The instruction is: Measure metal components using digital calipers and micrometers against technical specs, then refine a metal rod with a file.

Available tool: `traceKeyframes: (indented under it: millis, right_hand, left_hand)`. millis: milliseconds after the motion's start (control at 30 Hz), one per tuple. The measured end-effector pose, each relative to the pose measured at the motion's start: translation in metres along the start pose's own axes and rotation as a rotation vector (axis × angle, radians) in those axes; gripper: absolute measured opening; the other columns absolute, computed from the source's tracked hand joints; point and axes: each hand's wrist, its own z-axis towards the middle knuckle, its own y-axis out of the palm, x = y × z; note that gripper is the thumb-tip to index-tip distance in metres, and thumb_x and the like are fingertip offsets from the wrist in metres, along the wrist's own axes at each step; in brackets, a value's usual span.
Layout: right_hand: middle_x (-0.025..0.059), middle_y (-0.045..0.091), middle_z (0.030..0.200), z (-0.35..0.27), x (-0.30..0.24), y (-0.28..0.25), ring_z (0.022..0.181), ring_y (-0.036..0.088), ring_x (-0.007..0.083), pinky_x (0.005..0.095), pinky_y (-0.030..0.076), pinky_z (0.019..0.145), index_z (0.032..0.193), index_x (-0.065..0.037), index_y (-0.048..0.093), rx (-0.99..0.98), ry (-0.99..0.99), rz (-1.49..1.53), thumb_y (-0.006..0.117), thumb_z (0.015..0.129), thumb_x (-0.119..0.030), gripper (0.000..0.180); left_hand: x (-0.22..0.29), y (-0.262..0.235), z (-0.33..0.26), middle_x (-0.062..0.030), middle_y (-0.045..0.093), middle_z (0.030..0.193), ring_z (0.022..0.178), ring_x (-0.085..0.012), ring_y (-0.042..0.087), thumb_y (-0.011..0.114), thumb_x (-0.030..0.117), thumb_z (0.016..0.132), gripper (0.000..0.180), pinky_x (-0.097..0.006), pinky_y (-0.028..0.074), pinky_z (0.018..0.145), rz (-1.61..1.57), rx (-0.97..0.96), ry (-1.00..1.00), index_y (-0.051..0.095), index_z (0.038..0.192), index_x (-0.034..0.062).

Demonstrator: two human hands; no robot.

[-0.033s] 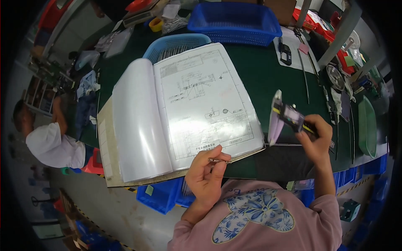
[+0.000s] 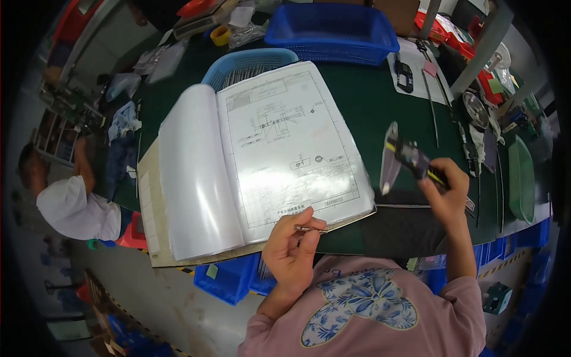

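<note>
Our right hand is closed around a caliper, gripping its black slider body while the long metal jaws point down and to the left, held up above the dark green surface. Our left hand is pinched shut on a small thin metal part, at the near edge of the open binder, whose right-hand page is a technical drawing in a glossy plastic sleeve. The two hands are well apart, left near the middle, right toward the right side.

We judge the caliper to be stiff, moderately heavy for its size and smooth, so holding it by the slider body, with the thumb free for the wheel, suits it; its jaw tips look fine and should not be knocked. The little part looks light, hard and easy to drop, best held by its ends between thumb and forefinger.

Farther away, a blue basket sits at the far side, and a lighter blue basket lies partly under the binder. Tools lie at the far right. Another person in white sits off to the left.
</note>
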Motion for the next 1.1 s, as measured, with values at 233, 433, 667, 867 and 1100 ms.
traceKeyframes:
  millis: [233,433,667,867,1100]
  right_hand:
    - [0.0091,0.059,0.072,0.049,0.079,0.031,0.065,0.058,0.0215,0.0298,0.044,0.058,0.085,-0.005,0.058,0.030,0.310,-0.274,0.066,0.068,-0.033,0.034]
    - [0.0091,0.061,0.077,0.066,0.095,0.053,0.073,0.059,0.0254,0.0339,0.045,0.062,0.089,-0.009,0.057,-0.144,0.387,-0.399,0.063,0.068,-0.040,0.039]
    - [0.0096,0.061,0.075,0.054,0.094,0.051,0.072,0.059,0.0250,0.0341,0.045,0.061,0.085,-0.008,0.060,-0.114,0.358,-0.311,0.062,0.068,-0.044,0.040]
    - [0.0099,0.062,0.077,0.049,0.095,0.043,0.072,0.060,0.0246,0.0335,0.046,0.062,0.086,-0.008,0.061,-0.171,0.385,-0.332,0.063,0.068,-0.044,0.041]
    - [0.0098,0.062,0.077,0.046,0.085,0.044,0.073,0.060,0.0234,0.0321,0.046,0.063,0.085,-0.006,0.061,-0.136,0.382,-0.286,0.065,0.066,-0.043,0.043]
  left_hand:
    - [0.000,0.000,-0.002,-0.0111,0.056,0.084,0.075,-0.0129,0.056,0.054,0.003,0.081,0.027,-0.022,0.047,0.063,0.034,0.075,-0.033,0.051,0.107,-0.0036]
    - [0.004,0.001,-0.002,-0.0114,0.058,0.081,0.071,-0.0132,0.055,0.054,0.007,0.082,0.028,-0.023,0.048,0.063,0.051,0.147,-0.023,0.050,0.107,-0.0035]
    - [0.005,0.003,0.000,-0.0121,0.058,0.083,0.072,-0.0138,0.055,0.052,0.007,0.082,0.030,-0.024,0.047,0.063,-0.111,0.191,-0.136,0.048,0.110,-0.0033]
    - [0.001,0.011,0.004,-0.0071,0.055,0.081,0.074,-0.0107,0.051,0.052,0.004,0.082,0.035,-0.021,0.043,0.064,-0.170,0.117,-0.174,0.047,0.115,-0.0026]
    - [0.000,0.009,0.004,-0.0025,0.047,0.087,0.070,-0.0046,0.042,0.054,0.002,0.080,0.027,-0.014,0.034,0.059,0.086,0.033,-0.037,0.055,0.107,-0.0029]
